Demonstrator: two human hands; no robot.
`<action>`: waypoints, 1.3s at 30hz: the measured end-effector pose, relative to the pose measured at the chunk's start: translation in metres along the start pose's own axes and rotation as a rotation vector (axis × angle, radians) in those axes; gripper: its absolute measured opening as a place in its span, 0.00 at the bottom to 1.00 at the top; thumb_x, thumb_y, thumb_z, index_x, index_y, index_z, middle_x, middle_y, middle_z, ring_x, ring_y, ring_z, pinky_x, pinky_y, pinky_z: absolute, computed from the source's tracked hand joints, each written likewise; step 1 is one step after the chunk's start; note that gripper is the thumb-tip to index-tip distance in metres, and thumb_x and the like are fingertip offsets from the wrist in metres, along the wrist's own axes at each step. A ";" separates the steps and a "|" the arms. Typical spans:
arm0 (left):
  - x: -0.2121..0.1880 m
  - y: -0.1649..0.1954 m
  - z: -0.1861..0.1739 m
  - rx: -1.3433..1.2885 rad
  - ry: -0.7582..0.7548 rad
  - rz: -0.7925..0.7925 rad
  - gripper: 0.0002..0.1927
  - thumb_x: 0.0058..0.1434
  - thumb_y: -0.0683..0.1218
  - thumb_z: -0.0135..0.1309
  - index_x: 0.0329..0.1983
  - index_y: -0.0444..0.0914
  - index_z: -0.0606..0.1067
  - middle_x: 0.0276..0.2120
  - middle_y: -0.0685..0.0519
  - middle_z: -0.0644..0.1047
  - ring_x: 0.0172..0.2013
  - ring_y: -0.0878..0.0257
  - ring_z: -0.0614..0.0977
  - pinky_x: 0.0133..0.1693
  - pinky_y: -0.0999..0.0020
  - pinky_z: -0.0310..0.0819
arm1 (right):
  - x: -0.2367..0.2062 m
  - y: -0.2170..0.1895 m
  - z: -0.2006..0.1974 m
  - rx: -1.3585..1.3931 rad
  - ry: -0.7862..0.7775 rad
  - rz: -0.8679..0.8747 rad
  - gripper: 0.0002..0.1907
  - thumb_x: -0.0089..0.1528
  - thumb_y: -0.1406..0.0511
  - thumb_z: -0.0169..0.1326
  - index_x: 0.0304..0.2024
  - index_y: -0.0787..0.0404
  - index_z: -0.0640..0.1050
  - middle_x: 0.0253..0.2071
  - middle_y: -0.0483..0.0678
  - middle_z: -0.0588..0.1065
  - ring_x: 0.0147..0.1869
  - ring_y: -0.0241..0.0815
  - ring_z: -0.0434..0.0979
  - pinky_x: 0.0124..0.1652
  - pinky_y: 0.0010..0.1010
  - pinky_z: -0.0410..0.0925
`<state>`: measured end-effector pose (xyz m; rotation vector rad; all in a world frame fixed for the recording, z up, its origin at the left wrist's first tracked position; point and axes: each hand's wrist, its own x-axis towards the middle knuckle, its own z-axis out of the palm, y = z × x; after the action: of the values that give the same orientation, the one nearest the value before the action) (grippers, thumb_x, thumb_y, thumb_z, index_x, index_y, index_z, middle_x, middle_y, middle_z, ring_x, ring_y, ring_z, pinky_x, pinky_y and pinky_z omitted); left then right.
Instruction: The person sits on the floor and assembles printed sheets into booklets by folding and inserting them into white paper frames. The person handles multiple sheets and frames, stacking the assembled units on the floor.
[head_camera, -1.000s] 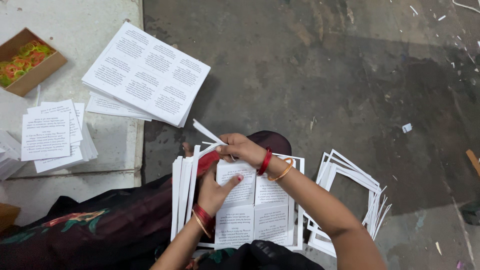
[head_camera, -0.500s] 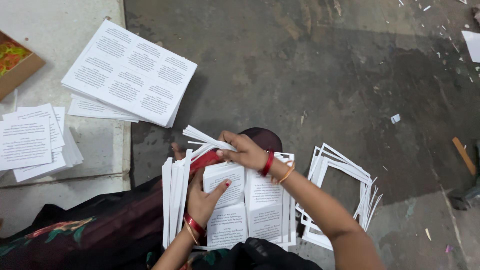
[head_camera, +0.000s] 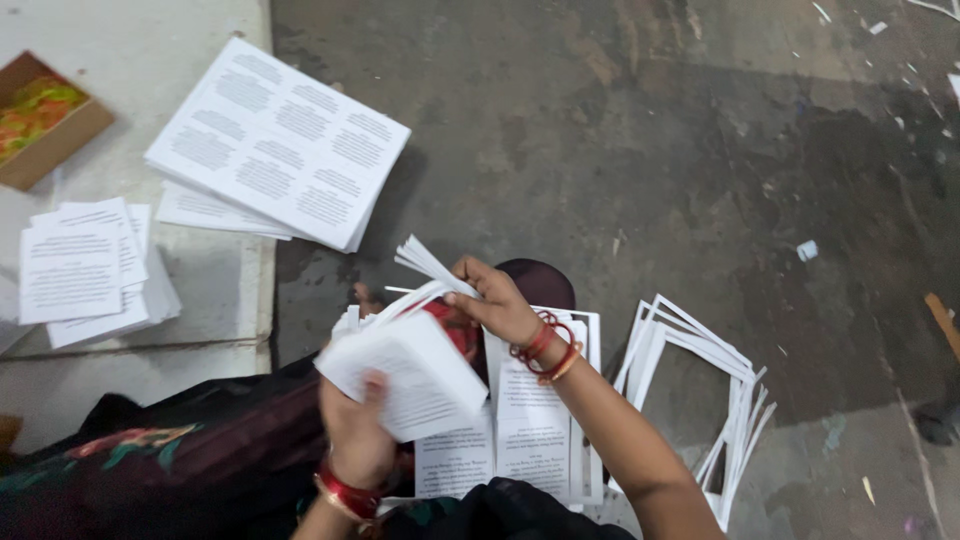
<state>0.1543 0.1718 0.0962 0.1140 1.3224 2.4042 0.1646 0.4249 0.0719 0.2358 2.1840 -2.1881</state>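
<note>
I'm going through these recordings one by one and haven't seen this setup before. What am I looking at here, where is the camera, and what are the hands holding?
No machine here: one camera worn on a person's head looks down at their own two bare hands. The left hand holds a small bundle of cut printed slips. The right hand pinches thin white paper strips above it. Below lie printed sheets on the lap. On the dark floor sit empty white paper frames. To the left are a stack of large printed sheets, a pile of smaller slips and a cardboard box.
</note>
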 end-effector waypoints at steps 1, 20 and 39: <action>0.009 0.013 -0.010 -0.259 -0.029 -0.014 0.35 0.67 0.54 0.58 0.69 0.30 0.62 0.63 0.44 0.75 0.61 0.53 0.78 0.61 0.58 0.72 | -0.001 -0.001 0.001 -0.052 -0.020 -0.044 0.11 0.71 0.67 0.58 0.45 0.64 0.68 0.33 0.41 0.68 0.33 0.24 0.66 0.31 0.19 0.63; 0.132 0.176 -0.275 0.547 0.553 0.409 0.26 0.70 0.39 0.55 0.70 0.33 0.65 0.60 0.48 0.76 0.56 0.60 0.78 0.59 0.66 0.72 | 0.017 -0.016 -0.008 -0.209 0.048 0.018 0.08 0.66 0.66 0.55 0.42 0.65 0.72 0.27 0.41 0.73 0.29 0.27 0.71 0.30 0.20 0.63; 0.242 0.219 -0.377 1.297 1.158 -0.073 0.36 0.65 0.56 0.58 0.74 0.44 0.62 0.70 0.38 0.61 0.66 0.31 0.61 0.62 0.36 0.57 | 0.022 -0.018 -0.008 -0.231 0.081 0.050 0.08 0.65 0.67 0.55 0.43 0.67 0.74 0.27 0.42 0.73 0.28 0.27 0.68 0.29 0.22 0.63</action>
<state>-0.2298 -0.1419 0.0416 -1.0603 3.0243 1.0102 0.1411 0.4349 0.0872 0.3691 2.4188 -1.9117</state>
